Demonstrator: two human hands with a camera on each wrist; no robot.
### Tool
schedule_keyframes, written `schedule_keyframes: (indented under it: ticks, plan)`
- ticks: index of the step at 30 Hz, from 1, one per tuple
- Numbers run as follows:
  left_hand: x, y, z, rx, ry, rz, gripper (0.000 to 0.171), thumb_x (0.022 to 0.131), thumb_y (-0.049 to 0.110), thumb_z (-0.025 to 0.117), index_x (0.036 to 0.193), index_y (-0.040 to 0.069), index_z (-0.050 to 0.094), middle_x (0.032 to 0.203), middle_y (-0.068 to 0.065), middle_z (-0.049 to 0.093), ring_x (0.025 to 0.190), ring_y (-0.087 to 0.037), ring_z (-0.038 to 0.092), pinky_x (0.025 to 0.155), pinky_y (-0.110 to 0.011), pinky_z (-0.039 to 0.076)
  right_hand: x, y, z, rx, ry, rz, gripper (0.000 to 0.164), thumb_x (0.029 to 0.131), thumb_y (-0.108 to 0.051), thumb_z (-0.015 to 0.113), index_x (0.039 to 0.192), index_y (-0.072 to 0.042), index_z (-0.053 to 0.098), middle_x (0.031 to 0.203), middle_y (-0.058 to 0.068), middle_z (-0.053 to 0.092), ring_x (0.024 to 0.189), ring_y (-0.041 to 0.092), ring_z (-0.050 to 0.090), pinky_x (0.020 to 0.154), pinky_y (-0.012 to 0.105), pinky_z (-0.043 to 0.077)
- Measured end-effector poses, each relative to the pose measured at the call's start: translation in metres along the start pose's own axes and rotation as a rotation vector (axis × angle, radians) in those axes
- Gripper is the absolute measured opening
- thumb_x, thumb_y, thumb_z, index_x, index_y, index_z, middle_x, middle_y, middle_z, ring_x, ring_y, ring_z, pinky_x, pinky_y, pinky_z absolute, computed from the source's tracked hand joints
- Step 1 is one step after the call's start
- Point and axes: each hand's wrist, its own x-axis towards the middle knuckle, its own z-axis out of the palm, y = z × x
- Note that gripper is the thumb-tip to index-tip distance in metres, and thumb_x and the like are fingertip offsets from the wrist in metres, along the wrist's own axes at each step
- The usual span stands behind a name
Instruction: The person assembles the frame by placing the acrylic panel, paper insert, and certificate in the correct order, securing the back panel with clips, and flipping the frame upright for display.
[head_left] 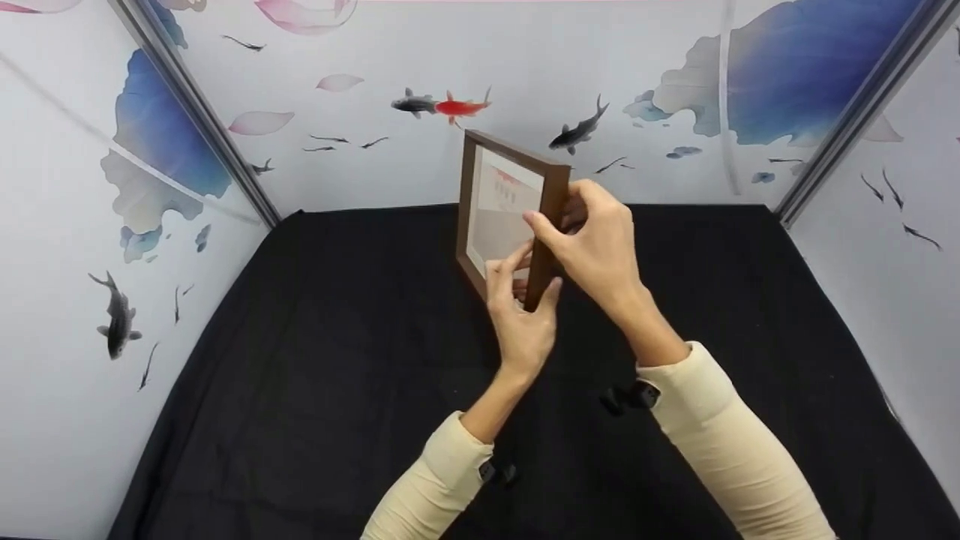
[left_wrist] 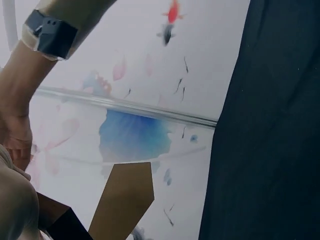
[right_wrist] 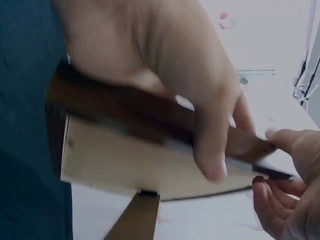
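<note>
A brown picture frame point(head_left: 553, 225) is held up on edge over the black cloth, its glazed front angled to the left. Inside it sits a pale print with a little red near the top. My left hand point(head_left: 523, 334) grips the frame's lower near corner, fingers on the front and thumb on the outer side. Higher up, my right hand point(head_left: 600, 251) holds the side bar, thumb on the front edge and fingers behind. In the right wrist view the pale backing board point(right_wrist: 120, 155) shows, with a brown stand leg point(right_wrist: 137, 217) sticking out from it.
Black cloth point(head_left: 337, 360) covers the table below. White panels point(head_left: 525, 45) printed with fish, petals and blue leaves stand around the back and sides, joined by metal posts point(head_left: 202, 112). A small black camera point(head_left: 630, 397) sits at the right cuff.
</note>
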Motion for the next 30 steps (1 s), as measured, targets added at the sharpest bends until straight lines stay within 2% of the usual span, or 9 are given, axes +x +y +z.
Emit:
schedule_keyframes:
  ticks: [4,8,11,16,18,22,26,28,30]
  plan:
    - [-0.007,-0.02,0.006,0.019,-0.023,0.045,0.052,0.078,-0.012,0.081,0.126,-0.007,0.062,0.102,-0.018,0.051,0.072,-0.03,0.051,0.061,-0.034,0.046,-0.001,0.001,-0.004,-0.066,0.013,-0.008,0.03,0.087,-0.024,0.083,0.093,0.002,0.069,0.079,0.007,0.066,0.067,0.016,0.065,0.061,0.027,0.053]
    - [-0.011,-0.034,0.01,0.029,-0.077,0.071,0.056,0.079,-0.004,0.084,0.129,0.0,0.061,0.107,-0.013,0.052,0.077,-0.025,0.05,0.064,-0.032,0.046,0.0,0.004,-0.011,-0.053,0.001,-0.051,0.028,0.089,-0.023,0.082,0.094,0.002,0.072,0.079,0.007,0.067,0.067,0.016,0.065,0.061,0.023,0.052]
    - [-0.009,-0.035,0.013,0.027,-0.133,0.083,0.057,0.082,0.001,0.084,0.133,0.003,0.057,0.112,-0.01,0.052,0.084,-0.022,0.05,0.067,-0.033,0.047,0.001,0.006,-0.015,-0.007,0.011,-0.083,0.027,0.09,-0.021,0.081,0.098,0.003,0.072,0.081,0.008,0.066,0.068,0.014,0.064,0.062,0.023,0.052]
    - [-0.002,-0.021,0.002,0.002,-0.226,0.068,0.064,0.078,-0.005,0.084,0.134,-0.006,0.052,0.111,-0.02,0.054,0.088,-0.033,0.054,0.071,-0.048,0.048,0.006,0.008,-0.023,0.033,0.041,-0.126,0.027,0.091,-0.018,0.08,0.104,0.005,0.072,0.083,0.01,0.063,0.07,0.012,0.061,0.062,0.021,0.052]
    - [-0.001,-0.03,-0.015,-0.012,-0.261,0.003,0.067,0.076,-0.006,0.085,0.134,-0.009,0.051,0.108,-0.024,0.057,0.087,-0.038,0.056,0.072,-0.053,0.047,0.009,0.007,-0.028,0.055,0.057,-0.138,0.026,0.09,-0.015,0.08,0.105,0.005,0.073,0.083,0.009,0.062,0.07,0.012,0.06,0.062,0.02,0.051]
    - [0.004,-0.092,-0.069,0.005,-0.323,-0.249,0.068,0.081,0.0,0.085,0.139,-0.003,0.051,0.108,-0.024,0.062,0.09,-0.041,0.061,0.077,-0.052,0.05,0.014,0.002,-0.044,0.109,0.055,-0.156,0.025,0.088,-0.006,0.08,0.108,0.006,0.073,0.083,0.011,0.061,0.071,0.013,0.059,0.064,0.02,0.05]
    - [0.018,-0.151,-0.128,0.037,-0.366,-0.484,0.063,0.087,0.003,0.08,0.142,-0.002,0.05,0.119,-0.029,0.061,0.105,-0.045,0.061,0.09,-0.05,0.05,0.01,-0.013,-0.067,0.169,0.044,-0.143,0.024,0.086,0.005,0.078,0.108,0.01,0.071,0.083,0.014,0.06,0.071,0.015,0.059,0.064,0.02,0.05]
    - [0.022,-0.173,-0.15,0.008,-0.383,-0.584,0.061,0.091,0.006,0.077,0.145,0.0,0.047,0.13,-0.029,0.057,0.117,-0.044,0.056,0.099,-0.052,0.044,0.006,-0.021,-0.078,0.214,0.04,-0.138,0.023,0.085,0.008,0.077,0.107,0.012,0.071,0.082,0.017,0.059,0.069,0.017,0.058,0.062,0.02,0.049]
    - [0.022,-0.189,-0.165,-0.086,-0.394,-0.682,0.059,0.097,0.006,0.069,0.15,0.004,0.043,0.14,-0.028,0.052,0.127,-0.041,0.051,0.105,-0.057,0.037,0.003,-0.024,-0.089,0.259,0.037,-0.129,0.021,0.085,0.01,0.076,0.106,0.014,0.07,0.081,0.018,0.06,0.066,0.017,0.056,0.06,0.02,0.047]
